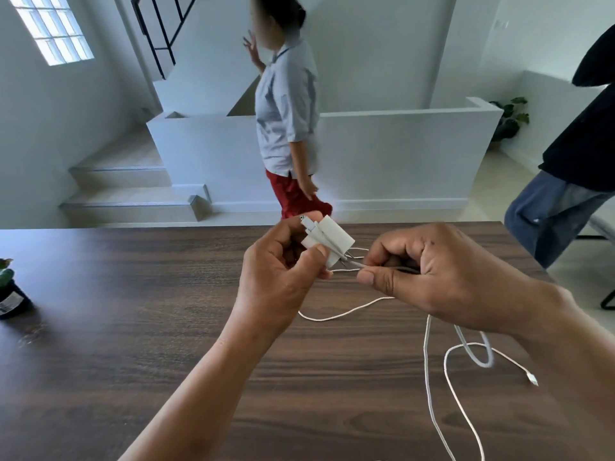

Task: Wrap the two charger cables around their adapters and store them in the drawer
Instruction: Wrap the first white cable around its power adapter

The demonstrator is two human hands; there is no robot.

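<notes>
Dark wood-grain table; white stairwell room behind. Left hand grips white adapter; right hand pinches cable, slack trailing across table.

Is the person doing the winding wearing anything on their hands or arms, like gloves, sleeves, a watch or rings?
Nothing shows. The left hand and right hand are bare, with no gloves, and no rings visible. Both forearms are uncovered down to the picture's edge: no sleeves, watch or bracelet in view.
</notes>
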